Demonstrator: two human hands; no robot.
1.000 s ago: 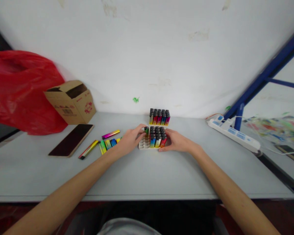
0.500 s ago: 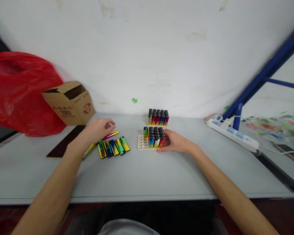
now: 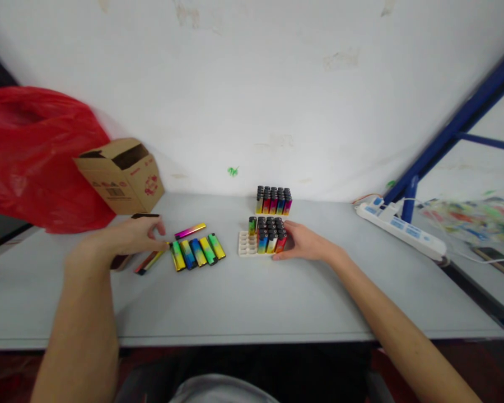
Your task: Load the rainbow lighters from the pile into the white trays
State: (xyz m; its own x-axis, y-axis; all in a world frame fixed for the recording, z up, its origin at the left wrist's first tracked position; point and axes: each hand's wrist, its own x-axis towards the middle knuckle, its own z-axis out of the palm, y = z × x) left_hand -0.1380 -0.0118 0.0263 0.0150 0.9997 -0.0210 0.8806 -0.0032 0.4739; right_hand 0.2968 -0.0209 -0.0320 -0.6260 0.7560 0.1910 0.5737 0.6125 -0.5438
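Note:
My left hand (image 3: pixel 136 235) is over the left part of the table, its fingers apart, beside a yellow and red lighter (image 3: pixel 152 261) lying on the surface. To its right lie a row of colourful lighters (image 3: pixel 198 252) and a pink and yellow lighter (image 3: pixel 190 230) behind them. A white tray (image 3: pixel 247 244) holds several upright lighters (image 3: pixel 271 236) on its right side and one green lighter (image 3: pixel 252 225) farther left. My right hand (image 3: pixel 298 242) rests against the tray's right side, fingers and thumb around the corner of the lighter block.
Another block of upright lighters (image 3: pixel 273 200) stands behind, near the wall. At the left are a cardboard box (image 3: pixel 128 178), a red plastic bag (image 3: pixel 42 162) and a dark flat sheet. A white power strip (image 3: pixel 403 232) lies at the right beside a blue frame (image 3: pixel 449 126).
My left hand has moved left, away from the pink and yellow lighter, to near the yellow and red one. My right hand stays at the tray.

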